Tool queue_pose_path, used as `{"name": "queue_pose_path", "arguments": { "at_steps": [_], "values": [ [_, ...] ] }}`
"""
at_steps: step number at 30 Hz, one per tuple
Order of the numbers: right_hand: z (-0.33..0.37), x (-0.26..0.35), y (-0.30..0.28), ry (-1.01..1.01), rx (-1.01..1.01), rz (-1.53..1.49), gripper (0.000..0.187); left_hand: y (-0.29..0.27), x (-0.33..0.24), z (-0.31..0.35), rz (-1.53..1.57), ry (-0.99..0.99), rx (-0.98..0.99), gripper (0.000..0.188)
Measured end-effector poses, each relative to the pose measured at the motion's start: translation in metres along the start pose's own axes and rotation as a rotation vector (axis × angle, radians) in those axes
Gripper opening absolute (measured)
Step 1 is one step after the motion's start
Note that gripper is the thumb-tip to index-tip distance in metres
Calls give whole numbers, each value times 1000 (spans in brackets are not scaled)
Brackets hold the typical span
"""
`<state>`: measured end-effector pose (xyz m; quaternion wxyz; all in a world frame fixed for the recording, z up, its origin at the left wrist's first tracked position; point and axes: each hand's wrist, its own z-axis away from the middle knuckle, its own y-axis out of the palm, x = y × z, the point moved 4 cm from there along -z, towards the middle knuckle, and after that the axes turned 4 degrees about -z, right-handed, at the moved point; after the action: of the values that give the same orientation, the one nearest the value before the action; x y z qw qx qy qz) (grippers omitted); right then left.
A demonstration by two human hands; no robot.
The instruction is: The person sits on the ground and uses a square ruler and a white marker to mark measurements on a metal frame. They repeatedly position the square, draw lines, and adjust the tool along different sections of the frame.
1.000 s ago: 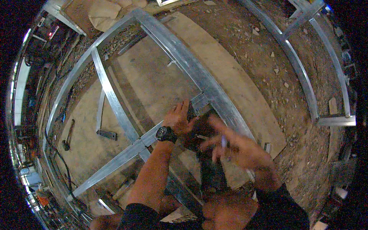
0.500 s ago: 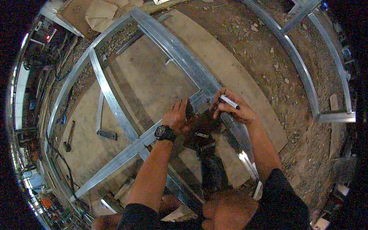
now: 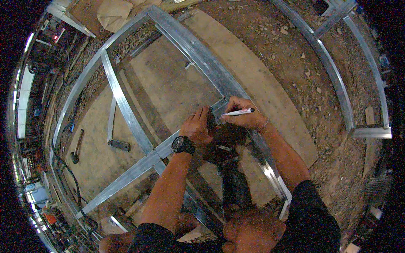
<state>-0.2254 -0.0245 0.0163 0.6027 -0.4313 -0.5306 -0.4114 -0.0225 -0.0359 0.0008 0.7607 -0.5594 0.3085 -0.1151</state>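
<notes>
My right hand point(image 3: 245, 114) pinches a white marker point(image 3: 239, 112) with a dark back end. The marker lies slanted, its other end pointing left at a metal crossbar point(image 3: 218, 106) where that meets the long side rail point(image 3: 198, 55) of a silvery frame. Close beside it, my left hand point(image 3: 196, 127), with a black watch point(image 3: 183, 144) on the wrist, is closed at the crossbar against a dark piece point(image 3: 211, 121). Shadow and the fingers hide what that piece is. Below the hands is a dark boot or trouser leg point(image 3: 234, 181).
A hammer point(image 3: 76, 147) and an angled metal tool point(image 3: 118, 145) lie on the brown board point(image 3: 143, 88) inside the frame. Another metal frame point(image 3: 337, 84) lies on the dirt at right. A dark cable point(image 3: 76, 185) runs along the left.
My right hand has turned and moved slightly left, bringing the marker down to the crossbar joint from a raised, tilted hold. My left hand has stayed nearly in place.
</notes>
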Motion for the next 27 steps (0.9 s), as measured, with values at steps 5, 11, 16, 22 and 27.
{"name": "queue_pose_path", "arguments": {
  "at_steps": [5,11,16,22,27],
  "values": [
    [1,3,3,-15,-88,82,26,4,5,0,26,-8,15,102],
    [-2,5,4,-131,-122,124,26,4,6,0,53,-4,-25,94],
    [-1,-1,5,-154,-85,133,22,-4,0,0,93,-20,-1,88],
    [-2,-2,6,-70,-81,164,25,0,2,0,73,8,-90,86],
    [-1,-4,5,-107,-70,121,24,1,0,1,39,33,-101,88]
  ]
}}
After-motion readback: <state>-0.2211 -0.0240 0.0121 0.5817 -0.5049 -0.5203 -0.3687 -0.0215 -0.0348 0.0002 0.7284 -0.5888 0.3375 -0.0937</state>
